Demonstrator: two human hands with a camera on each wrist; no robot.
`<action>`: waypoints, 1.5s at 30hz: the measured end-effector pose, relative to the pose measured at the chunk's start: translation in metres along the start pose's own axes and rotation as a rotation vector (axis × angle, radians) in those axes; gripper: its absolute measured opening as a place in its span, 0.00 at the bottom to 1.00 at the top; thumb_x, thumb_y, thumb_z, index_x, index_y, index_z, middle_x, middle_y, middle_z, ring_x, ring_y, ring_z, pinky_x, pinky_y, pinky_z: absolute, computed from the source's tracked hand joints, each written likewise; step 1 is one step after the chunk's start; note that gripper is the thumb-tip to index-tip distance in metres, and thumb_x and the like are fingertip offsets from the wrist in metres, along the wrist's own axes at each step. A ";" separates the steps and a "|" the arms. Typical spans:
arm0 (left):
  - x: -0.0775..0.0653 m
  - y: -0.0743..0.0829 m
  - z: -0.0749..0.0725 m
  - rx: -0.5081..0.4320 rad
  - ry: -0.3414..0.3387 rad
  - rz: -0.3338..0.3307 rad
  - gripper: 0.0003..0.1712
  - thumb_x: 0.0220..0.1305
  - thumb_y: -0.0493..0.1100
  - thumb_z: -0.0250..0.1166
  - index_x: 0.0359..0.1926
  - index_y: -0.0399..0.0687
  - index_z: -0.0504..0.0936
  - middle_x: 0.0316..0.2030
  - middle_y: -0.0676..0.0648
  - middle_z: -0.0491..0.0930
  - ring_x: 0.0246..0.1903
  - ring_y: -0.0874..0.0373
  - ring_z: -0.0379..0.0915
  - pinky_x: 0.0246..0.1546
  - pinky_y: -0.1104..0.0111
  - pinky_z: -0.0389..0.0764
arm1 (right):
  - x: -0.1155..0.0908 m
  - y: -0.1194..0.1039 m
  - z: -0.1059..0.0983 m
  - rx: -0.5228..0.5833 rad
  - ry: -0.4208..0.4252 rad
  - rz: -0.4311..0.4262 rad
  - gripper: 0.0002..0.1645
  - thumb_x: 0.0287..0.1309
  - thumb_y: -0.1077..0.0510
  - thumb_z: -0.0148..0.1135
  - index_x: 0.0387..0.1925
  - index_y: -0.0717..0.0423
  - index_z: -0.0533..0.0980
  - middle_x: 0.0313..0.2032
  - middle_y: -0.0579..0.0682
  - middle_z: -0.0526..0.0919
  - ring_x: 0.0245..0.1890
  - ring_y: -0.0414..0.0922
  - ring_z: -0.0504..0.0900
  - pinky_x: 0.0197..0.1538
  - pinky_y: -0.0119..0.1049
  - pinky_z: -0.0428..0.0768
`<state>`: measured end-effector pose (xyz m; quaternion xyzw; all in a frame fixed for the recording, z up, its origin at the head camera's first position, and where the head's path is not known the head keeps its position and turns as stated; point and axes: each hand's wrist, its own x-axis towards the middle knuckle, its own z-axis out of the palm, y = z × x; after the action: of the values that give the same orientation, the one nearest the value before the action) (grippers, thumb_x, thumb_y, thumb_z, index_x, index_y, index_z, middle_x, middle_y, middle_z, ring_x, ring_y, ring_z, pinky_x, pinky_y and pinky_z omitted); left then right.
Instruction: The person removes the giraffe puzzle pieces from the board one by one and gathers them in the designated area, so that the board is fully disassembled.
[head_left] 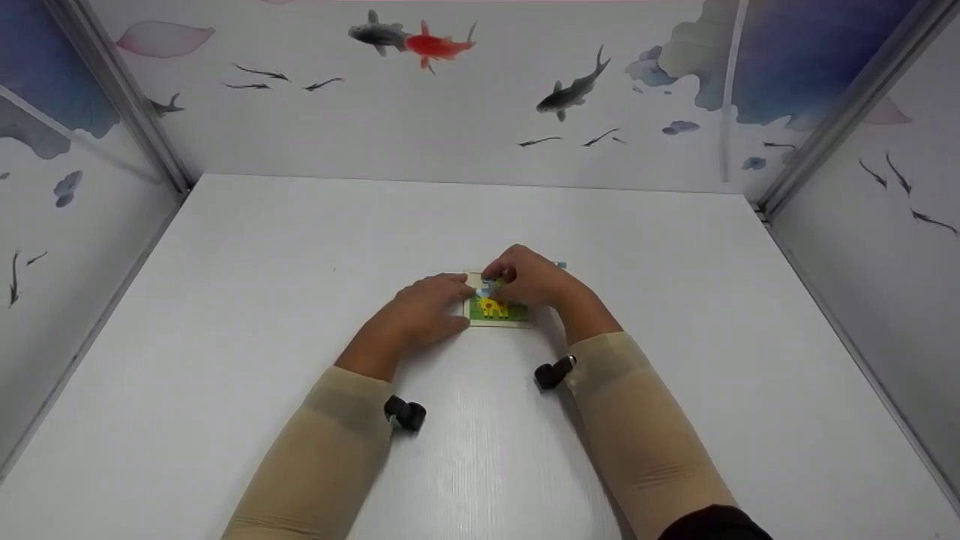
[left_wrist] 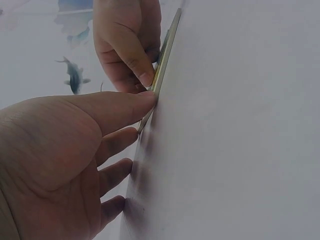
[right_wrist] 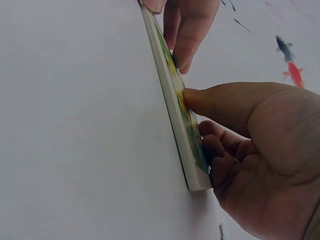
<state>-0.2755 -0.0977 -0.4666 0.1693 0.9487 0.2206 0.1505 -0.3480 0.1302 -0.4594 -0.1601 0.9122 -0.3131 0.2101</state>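
The framed animal-picture board (head_left: 498, 315) lay flat on the white table (head_left: 457, 480) at the wearer's twelve o'clock. At its nine, the left hand (head_left: 429, 306), fingers spread, braced the edge, apparently against slipping. At two, the right hand (head_left: 534, 279) curled over it, thumb touching its face; whether it pinched anything could not be determined.

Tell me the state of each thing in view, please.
Picture board: flat on the table, partly covered.
Left hand: fingers spread, touching the board's left end.
Right hand: fingers curled, thumb on the board; any held piece unclear.
Blue object: beyond the right hand, partly hidden.
Wrist cameras: worn, one per wrist.
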 end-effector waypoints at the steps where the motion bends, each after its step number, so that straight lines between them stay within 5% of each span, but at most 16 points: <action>1: 0.000 0.000 0.000 -0.001 -0.001 -0.001 0.33 0.77 0.54 0.63 0.79 0.61 0.71 0.84 0.54 0.59 0.85 0.48 0.52 0.84 0.45 0.57 | 0.000 0.000 0.000 -0.006 0.000 -0.005 0.19 0.69 0.56 0.70 0.60 0.44 0.86 0.59 0.47 0.77 0.58 0.49 0.79 0.68 0.48 0.81; 18: 0.000 0.003 -0.002 0.020 0.000 0.005 0.33 0.76 0.54 0.64 0.79 0.60 0.72 0.84 0.55 0.60 0.85 0.49 0.52 0.84 0.45 0.58 | -0.001 0.003 -0.001 -0.001 0.040 0.027 0.24 0.66 0.58 0.71 0.62 0.38 0.85 0.53 0.48 0.82 0.54 0.50 0.78 0.60 0.45 0.84; 26: -0.001 0.004 -0.002 0.011 -0.002 0.000 0.33 0.76 0.54 0.64 0.79 0.60 0.72 0.84 0.54 0.60 0.85 0.49 0.51 0.85 0.45 0.57 | -0.001 0.001 -0.002 -0.013 0.089 0.014 0.27 0.64 0.60 0.72 0.64 0.40 0.83 0.58 0.47 0.81 0.57 0.50 0.78 0.63 0.47 0.84; 36: 0.000 0.004 -0.002 0.012 -0.010 -0.009 0.34 0.76 0.54 0.64 0.79 0.61 0.71 0.84 0.55 0.59 0.86 0.49 0.50 0.85 0.45 0.55 | -0.002 0.006 -0.010 0.048 0.121 0.091 0.18 0.68 0.60 0.70 0.56 0.44 0.87 0.55 0.47 0.86 0.58 0.50 0.81 0.70 0.49 0.81; 45: 0.001 0.004 -0.001 0.005 -0.017 -0.027 0.34 0.76 0.54 0.64 0.79 0.61 0.71 0.85 0.55 0.58 0.86 0.48 0.50 0.85 0.43 0.55 | -0.007 0.010 -0.024 0.128 0.132 0.137 0.15 0.73 0.54 0.66 0.55 0.34 0.88 0.59 0.43 0.85 0.58 0.49 0.80 0.63 0.46 0.84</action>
<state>-0.2757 -0.0942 -0.4641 0.1585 0.9502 0.2148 0.1611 -0.3556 0.1528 -0.4469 -0.0626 0.9111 -0.3654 0.1805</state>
